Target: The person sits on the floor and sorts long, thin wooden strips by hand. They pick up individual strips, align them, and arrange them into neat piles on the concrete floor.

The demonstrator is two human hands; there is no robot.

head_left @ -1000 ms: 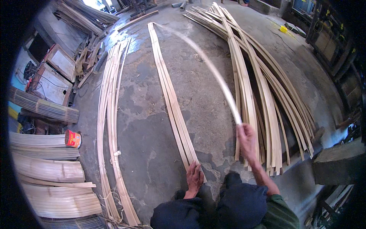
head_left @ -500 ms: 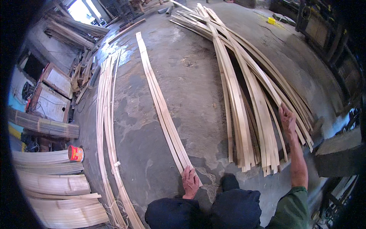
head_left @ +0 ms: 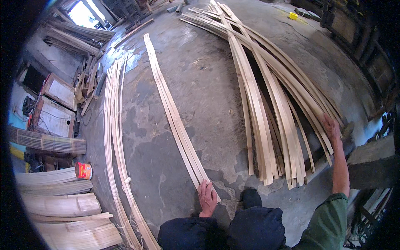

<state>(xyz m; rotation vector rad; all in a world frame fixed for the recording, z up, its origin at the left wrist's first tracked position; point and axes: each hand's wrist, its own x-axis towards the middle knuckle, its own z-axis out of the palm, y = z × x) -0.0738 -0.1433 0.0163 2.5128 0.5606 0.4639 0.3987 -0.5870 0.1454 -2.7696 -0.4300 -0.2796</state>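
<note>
A narrow row of long, pale bamboo strips [head_left: 168, 108] runs away from me along the floor. My left hand [head_left: 207, 198] rests at its near end, fingers bent over the strips and closed on them. On the right lies a large, crossed pile of similar strips [head_left: 254, 100], fanned toward me. At the pile's outer right edge is my right hand [head_left: 332, 127], arm stretched out. Its fingers extend toward the outermost strips, slightly apart, and touch or nearly touch them. Whether the fingertips pinch anything is hard to see.
Left of the row lies another long bundle [head_left: 114, 125], tied near its close end. Stacked wide slat bundles [head_left: 68, 204] and a red can [head_left: 83, 170] stand at far left. A ledge [head_left: 371, 164] is beside my right arm. A yellow container [head_left: 293, 16] sits far off.
My right hand has moved right across the pile, from a strip it gripped to the outer edge, and its fingers have loosened. My left hand stays on the row's near end.
</note>
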